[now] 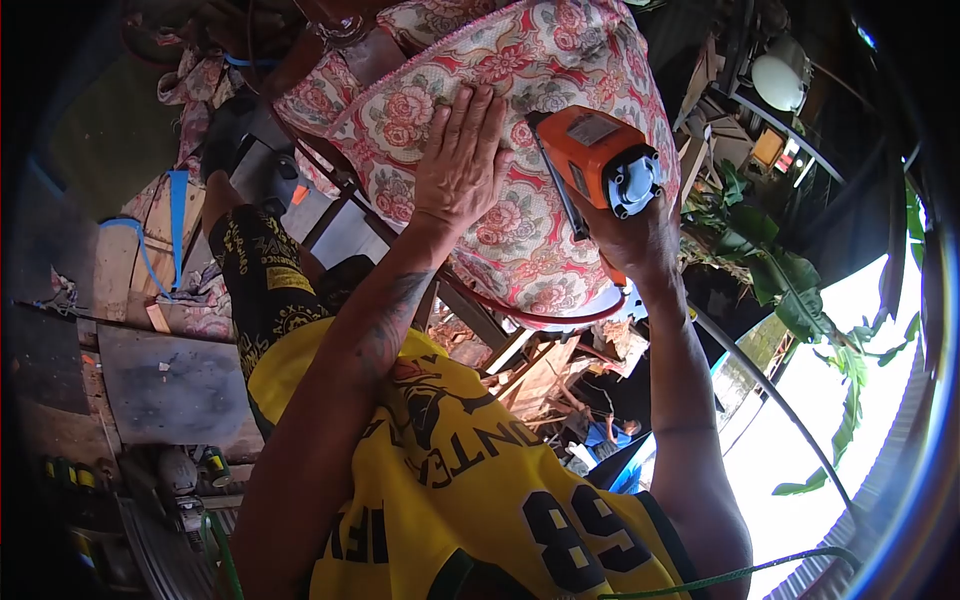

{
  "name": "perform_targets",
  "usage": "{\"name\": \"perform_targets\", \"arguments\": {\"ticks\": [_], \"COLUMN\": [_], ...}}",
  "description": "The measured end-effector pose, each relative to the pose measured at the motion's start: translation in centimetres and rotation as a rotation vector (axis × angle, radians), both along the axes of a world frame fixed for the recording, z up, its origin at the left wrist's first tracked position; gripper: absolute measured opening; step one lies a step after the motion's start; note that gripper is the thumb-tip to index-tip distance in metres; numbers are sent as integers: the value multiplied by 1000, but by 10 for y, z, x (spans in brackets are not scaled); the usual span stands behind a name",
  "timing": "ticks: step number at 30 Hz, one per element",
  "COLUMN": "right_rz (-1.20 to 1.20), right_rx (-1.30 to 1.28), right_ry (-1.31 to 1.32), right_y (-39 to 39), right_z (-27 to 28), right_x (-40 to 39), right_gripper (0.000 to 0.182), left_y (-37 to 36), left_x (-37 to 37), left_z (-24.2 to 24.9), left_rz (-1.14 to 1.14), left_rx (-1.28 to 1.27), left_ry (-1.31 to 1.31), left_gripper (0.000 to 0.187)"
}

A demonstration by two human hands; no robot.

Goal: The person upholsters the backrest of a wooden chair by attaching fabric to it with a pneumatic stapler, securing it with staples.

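Floral fabric (505, 220) with pink and red roses is spread over a rounded padded piece in front of me. My left hand (462, 165) lies flat on it, fingers stretched out and close together, with nothing in the grip. An orange pneumatic staple gun (590, 150) is in my right hand (640, 240), whose fingers wrap around its handle. Its black magazine (560, 185) overlaps the fabric to the right of my left hand. The black and silver end cap faces me. Part of the handle is hidden behind my right hand.
A dark hose (775, 390) curves down at the right, and a green cord (740, 572) crosses the bottom. Wood scraps (540, 380) lie below the padded piece. Leafy plants (790, 290) stand at the right. Blue strips (178, 225) and boards are at the left.
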State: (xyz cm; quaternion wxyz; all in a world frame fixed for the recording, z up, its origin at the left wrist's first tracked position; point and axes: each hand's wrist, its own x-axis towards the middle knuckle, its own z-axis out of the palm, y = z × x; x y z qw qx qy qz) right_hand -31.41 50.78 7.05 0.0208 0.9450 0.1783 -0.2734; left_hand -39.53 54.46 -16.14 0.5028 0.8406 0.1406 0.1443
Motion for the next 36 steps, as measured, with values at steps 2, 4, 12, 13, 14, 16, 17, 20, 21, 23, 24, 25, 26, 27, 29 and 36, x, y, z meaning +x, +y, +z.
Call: {"name": "perform_targets", "arguments": {"ticks": [2, 4, 12, 13, 14, 16, 17, 20, 21, 23, 24, 25, 26, 27, 29, 36], "right_rz": [-1, -2, -12, -12, 25, 61, 58, 5, -45, -56, -66, -65, -54, -42, -35, -114], "right_rx": [44, 91, 49, 47, 75, 102, 99, 109, 123, 102, 82, 81, 65, 48, 47, -57], "right_ry": [7, 18, 13, 15, 15, 17, 30, 43, 45, 56, 65, 67, 60, 54, 51, 52], "right_y": [-4, -4, 12, 11, 9, 7, 7, 9, 10, 12, 13, 14, 15, 16, 22, 32], "right_z": [-8, -13, -19, -20, -22, -23, -23, -24, -25, -25, -25, -26, -28, -29, -29, -26], "right_x": [3, 4, 8, 8, 9, 10, 10, 10, 9, 9, 9, 10, 10, 9, 9, 6], "right_gripper": [33, 33, 36, 36, 36, 37, 36, 36, 36, 36, 36, 36, 35, 34, 32, 27], "left_y": [-1, -1, -3, -2, -3, -3, -3, -3, -3, -3, -3, -2, -2, -2, -3, -1], "left_x": [0, 1, -1, 0, 0, -1, -1, 0, 0, -1, -1, -1, -1, -1, -1, -2], "left_z": [0, -1, -4, -5, -5, -5, -5, -5, -5, -5, -5, -5, -5, -5, -5, -5], "left_rz": [4, 12, 0, 2, 2, -1, -2, -7, -13, -19, -15, -11, -10, -13, -16, -19], "left_rx": [-22, 13, 13, 10, 9, 22, 22, 47, 43, 39, 44, 50, 50, 62, 73, 67], "left_ry": [3, 0, 21, 15, 17, 26, 28, 34, 37, 44, 40, 35, 37, 45, 53, 41], "left_gripper": [61, 62, 66, 65, 65, 65, 65, 65, 65, 65, 65, 65, 65, 66, 66, 67]}}
